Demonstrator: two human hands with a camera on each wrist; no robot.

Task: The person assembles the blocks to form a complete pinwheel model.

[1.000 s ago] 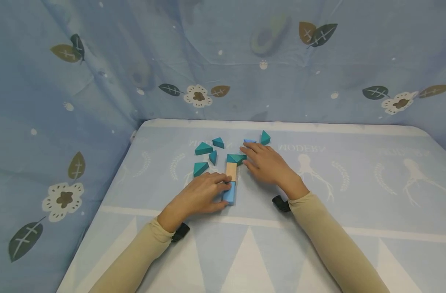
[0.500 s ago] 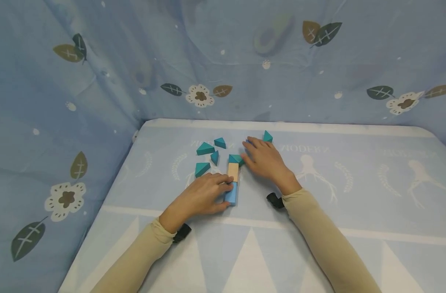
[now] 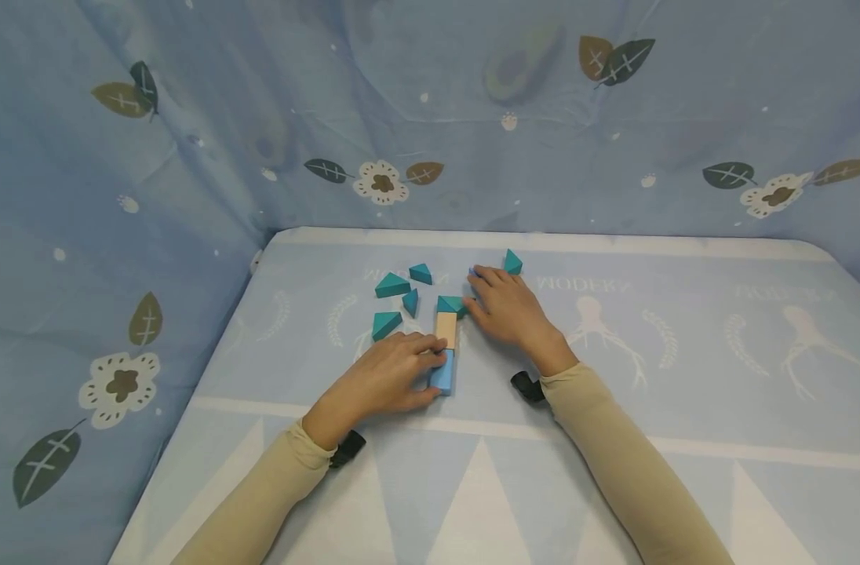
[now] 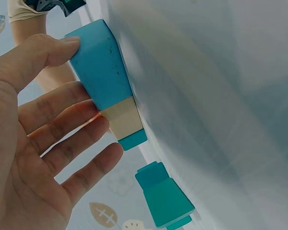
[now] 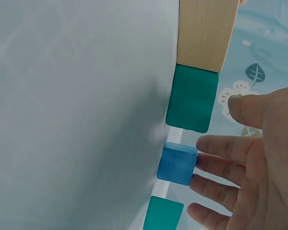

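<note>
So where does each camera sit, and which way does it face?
Head: on the head, facing forward and down at the table; left hand, right hand and both sleeves show.
Left wrist: on that wrist, facing the near blue block; left hand shows, right sleeve beyond.
Right wrist: on that wrist, facing the far blue block; right hand shows.
Shared: both wrist views include the wooden block.

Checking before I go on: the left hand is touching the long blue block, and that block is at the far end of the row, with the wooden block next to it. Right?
Not the far end: the head view shows the long blue block at the near end, closest to the person. The left hand and wooden block are as you said.
</note>
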